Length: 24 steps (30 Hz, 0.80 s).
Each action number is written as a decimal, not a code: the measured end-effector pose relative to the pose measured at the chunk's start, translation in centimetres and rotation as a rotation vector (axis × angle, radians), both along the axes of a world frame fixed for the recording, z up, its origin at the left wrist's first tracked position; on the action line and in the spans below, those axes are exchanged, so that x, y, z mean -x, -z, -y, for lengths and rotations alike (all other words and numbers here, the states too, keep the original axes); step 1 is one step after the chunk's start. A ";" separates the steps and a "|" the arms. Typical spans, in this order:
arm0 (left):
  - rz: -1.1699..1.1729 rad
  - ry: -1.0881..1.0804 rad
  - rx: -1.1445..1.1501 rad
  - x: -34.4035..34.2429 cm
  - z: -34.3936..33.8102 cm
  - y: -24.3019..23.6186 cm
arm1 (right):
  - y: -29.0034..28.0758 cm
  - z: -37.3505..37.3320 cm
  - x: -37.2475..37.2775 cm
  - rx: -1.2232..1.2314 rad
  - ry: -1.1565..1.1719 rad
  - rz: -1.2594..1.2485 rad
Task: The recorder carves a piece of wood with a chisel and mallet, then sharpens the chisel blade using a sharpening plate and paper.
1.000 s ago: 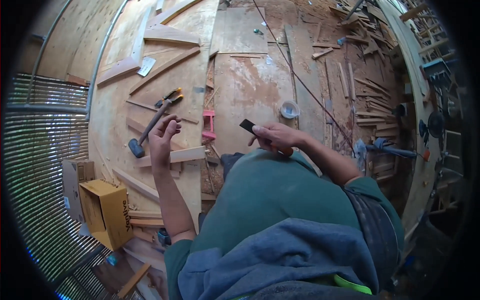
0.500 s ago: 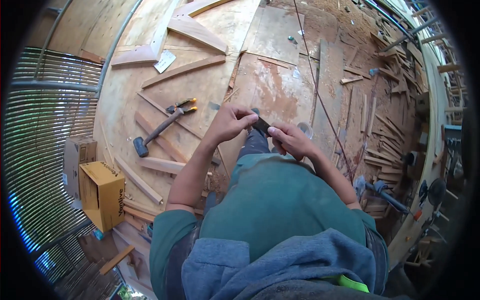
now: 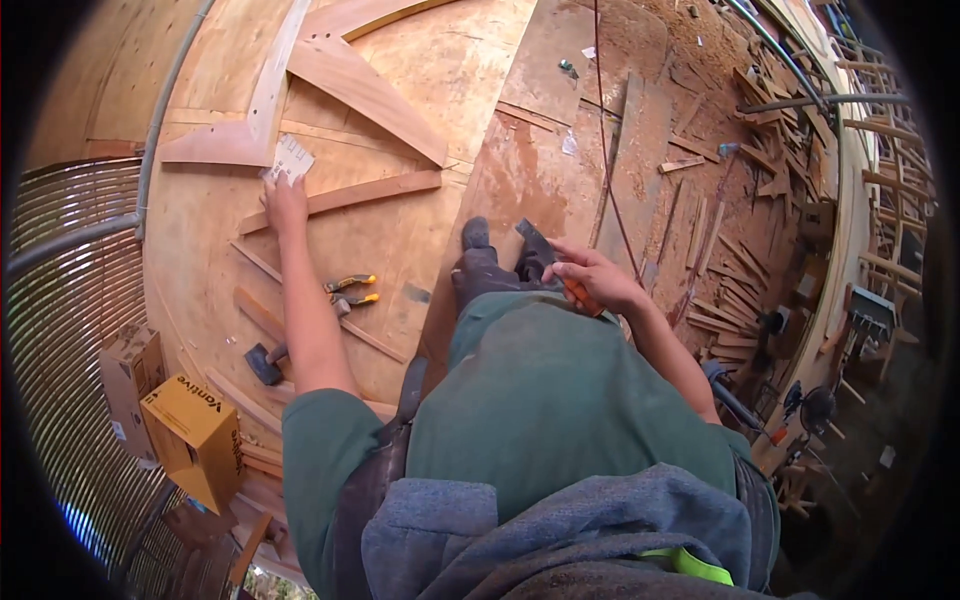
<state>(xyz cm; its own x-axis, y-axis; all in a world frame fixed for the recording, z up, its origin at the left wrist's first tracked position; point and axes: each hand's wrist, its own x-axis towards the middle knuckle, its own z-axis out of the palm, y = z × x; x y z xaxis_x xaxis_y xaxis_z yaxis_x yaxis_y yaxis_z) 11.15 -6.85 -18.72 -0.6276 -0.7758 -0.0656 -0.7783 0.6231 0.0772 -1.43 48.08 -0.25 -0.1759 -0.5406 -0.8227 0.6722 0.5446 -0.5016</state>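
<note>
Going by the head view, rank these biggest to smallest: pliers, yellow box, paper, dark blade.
1. Yellow box
2. Paper, partly behind the left hand
3. Dark blade and pliers: too alike to rank

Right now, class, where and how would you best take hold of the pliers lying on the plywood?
Probably around both handles of the pliers, coming from the picture's right: their yellow-tipped ends spread apart and point that way, away from the left forearm. Leave room for the hammer, whose handle end lies close to the lower grip.
</note>
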 end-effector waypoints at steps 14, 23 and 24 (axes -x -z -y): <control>-0.577 -0.336 0.020 -0.1 -14.9 -11.7 | 1.4 2.0 9.1 0.382 -0.006 0.302; -0.465 -0.433 0.056 -2.9 -30.5 -3.0 | 5.6 6.8 8.4 0.526 -0.912 -0.971; -0.445 -0.309 0.065 -2.5 -31.0 -3.3 | 6.8 7.6 8.0 0.529 -0.937 -0.958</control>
